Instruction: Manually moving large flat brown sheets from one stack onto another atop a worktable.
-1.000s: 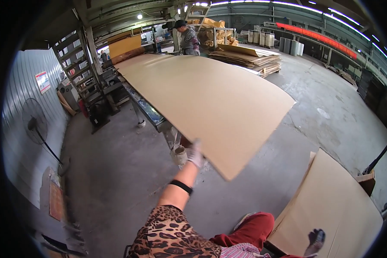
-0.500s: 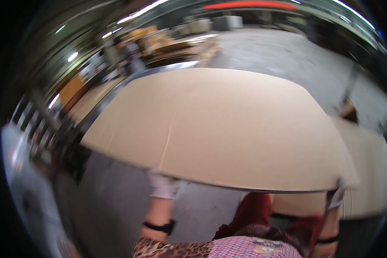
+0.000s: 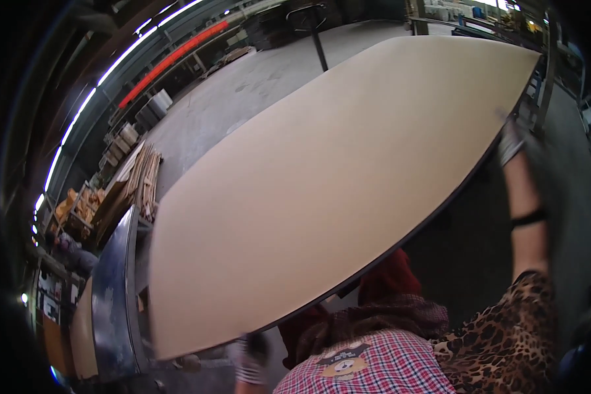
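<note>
A large brown cardboard sheet spans most of the view, its right end higher in the picture than its left. My left hand, in a light glove with dark parts, is closed on the sheet's near edge at the lower left. Far along the same edge, toward the upper right, my right hand grips the sheet too. That hand is gloved and slightly blurred. Fingers beneath the sheet are hidden on both sides.
Left of the sheet stands a long table with a blue-grey metal top. Beyond it are stacked flat boards and a bent-over person. A dark post rises behind the sheet, and metal framework stands at the right.
My view has swung to the right. The sheet has turned with both hands still on it; its right end now sits higher in the picture. The second cardboard sheet at the right is out of sight.
</note>
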A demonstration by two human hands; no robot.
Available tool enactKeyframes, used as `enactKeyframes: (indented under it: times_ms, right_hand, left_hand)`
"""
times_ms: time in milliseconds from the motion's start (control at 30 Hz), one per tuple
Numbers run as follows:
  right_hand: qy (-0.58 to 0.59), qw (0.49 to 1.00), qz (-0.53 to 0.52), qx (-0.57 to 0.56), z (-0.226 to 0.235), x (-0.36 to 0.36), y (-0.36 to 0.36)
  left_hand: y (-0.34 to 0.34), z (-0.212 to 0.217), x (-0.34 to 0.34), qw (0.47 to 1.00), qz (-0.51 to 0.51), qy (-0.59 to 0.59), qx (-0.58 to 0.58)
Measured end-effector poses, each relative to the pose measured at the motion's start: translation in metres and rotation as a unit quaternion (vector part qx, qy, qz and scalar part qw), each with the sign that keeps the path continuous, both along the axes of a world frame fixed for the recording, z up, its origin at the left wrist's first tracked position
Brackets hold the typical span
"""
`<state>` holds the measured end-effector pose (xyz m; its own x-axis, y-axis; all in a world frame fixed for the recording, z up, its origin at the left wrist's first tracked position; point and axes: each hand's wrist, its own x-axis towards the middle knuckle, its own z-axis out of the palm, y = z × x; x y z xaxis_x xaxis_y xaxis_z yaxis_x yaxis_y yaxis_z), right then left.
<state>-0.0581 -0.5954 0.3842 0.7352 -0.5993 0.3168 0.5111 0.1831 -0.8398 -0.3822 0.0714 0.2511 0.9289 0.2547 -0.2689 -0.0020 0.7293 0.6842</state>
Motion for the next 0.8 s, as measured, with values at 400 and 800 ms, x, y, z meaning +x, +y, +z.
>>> enactKeyframes:
  times_ms: [400, 800]
  right_hand:
    - [0.251, 0.943, 0.192, 0.108, -0.26, 0.043, 0.147]
    - [0.538, 0.842, 0.039, -0.016, -0.416, 0.111, -0.006]
  left_hand:
    - [0.143, -0.179, 0.215, 0.693, -0.04, 0.265, 0.669]
    - [0.054, -0.223, 0.322, 0.916, -0.238, 0.285, 0.152]
